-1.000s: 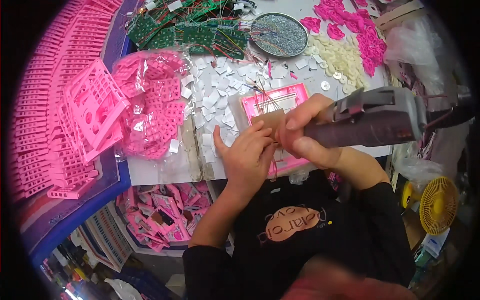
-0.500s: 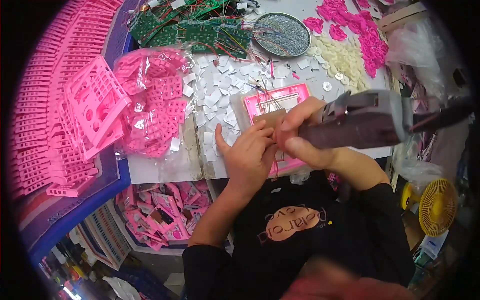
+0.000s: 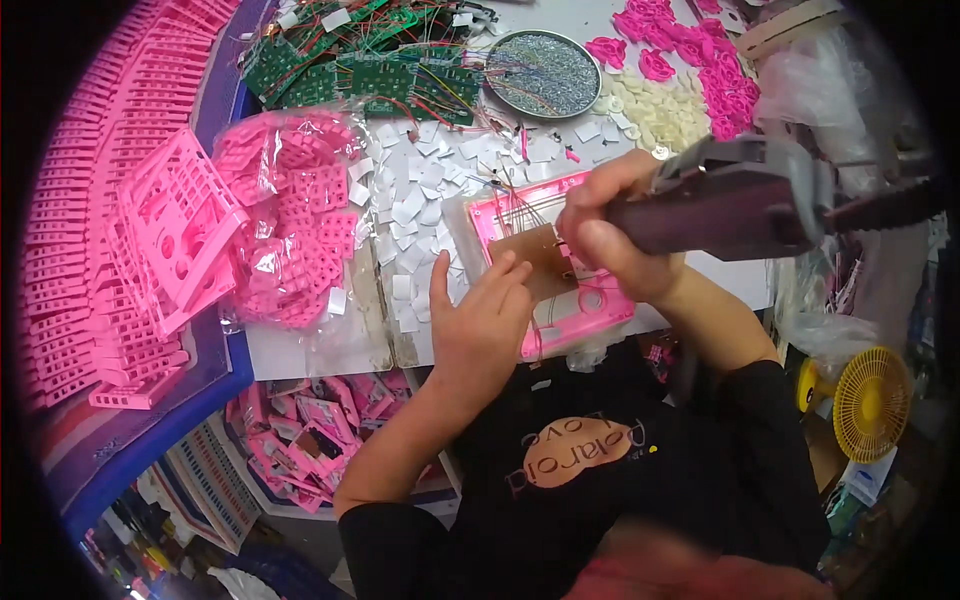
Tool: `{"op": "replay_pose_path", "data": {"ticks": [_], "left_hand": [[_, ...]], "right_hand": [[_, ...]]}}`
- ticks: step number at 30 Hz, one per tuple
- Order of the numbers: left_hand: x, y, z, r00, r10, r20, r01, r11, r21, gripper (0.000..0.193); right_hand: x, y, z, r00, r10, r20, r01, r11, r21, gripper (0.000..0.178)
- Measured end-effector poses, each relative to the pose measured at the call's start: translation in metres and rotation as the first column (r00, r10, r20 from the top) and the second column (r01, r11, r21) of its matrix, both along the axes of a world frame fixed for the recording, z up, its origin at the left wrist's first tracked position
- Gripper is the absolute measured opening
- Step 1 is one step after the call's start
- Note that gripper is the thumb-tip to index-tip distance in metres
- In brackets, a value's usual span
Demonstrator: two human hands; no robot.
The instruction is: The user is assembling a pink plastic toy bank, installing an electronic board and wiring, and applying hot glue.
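My right hand point(image 3: 630, 235) is wrapped round a dark grey electric screwdriver point(image 3: 725, 205), its front end pointing left toward a pink plastic housing point(image 3: 545, 342). The tip is hard to make out behind my fingers. A brown circuit board point(image 3: 530, 258) with thin wires lies in the housing. My left hand point(image 3: 482, 318) is at the board's left edge, fingertips touching or very near it, thumb stretched apart and nothing visible in its grasp. Small white pieces point(image 3: 408, 208) lie scattered left of the housing.
Green circuit boards point(image 3: 385, 90) with wires and a round tray of screws point(image 3: 495, 92) stand at the back. Cream discs point(image 3: 665, 118) and pink parts point(image 3: 730, 85) are heaped back right. Bagged pink parts point(image 3: 300, 235) and stacked panels lie left; a yellow fan point(image 3: 872, 405) stands right.
My left hand has drawn back leftward from the screwdriver's front end, uncovering more of the brown board. My right hand still grips the screwdriver, now slightly higher. The whole view has shifted a little.
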State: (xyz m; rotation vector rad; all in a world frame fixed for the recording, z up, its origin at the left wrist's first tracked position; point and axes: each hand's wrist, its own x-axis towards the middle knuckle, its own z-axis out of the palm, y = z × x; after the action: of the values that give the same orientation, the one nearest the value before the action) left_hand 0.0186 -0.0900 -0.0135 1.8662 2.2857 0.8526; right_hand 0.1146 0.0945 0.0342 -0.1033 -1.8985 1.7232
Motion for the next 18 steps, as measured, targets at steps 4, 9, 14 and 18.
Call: {"op": "replay_pose_path", "data": {"ticks": [4,9,14,18], "left_hand": [[0.000,0.003,0.002,1.000,0.001,0.007,-0.001,1.000,0.001,0.013],[-0.002,0.003,0.002,0.998,0.013,0.066,-0.014,1.000,0.019,0.016],[-0.004,0.001,0.003,0.990,0.023,0.142,-0.023,1.000,-0.001,0.015],[-0.011,0.000,0.001,0.989,-0.019,0.147,0.016,1.000,0.026,0.013]], "right_hand": [[-0.005,-0.004,-0.003,0.998,0.036,0.046,-0.036,0.999,-0.008,0.024],[-0.004,0.001,-0.008,0.974,0.135,0.182,-0.149,0.987,0.061,0.019],[-0.010,0.010,-0.004,0.960,0.204,0.193,-0.257,0.916,0.308,0.019],[-0.015,-0.002,0.009,0.983,0.184,0.017,-0.176,0.957,-0.229,0.029]]}}
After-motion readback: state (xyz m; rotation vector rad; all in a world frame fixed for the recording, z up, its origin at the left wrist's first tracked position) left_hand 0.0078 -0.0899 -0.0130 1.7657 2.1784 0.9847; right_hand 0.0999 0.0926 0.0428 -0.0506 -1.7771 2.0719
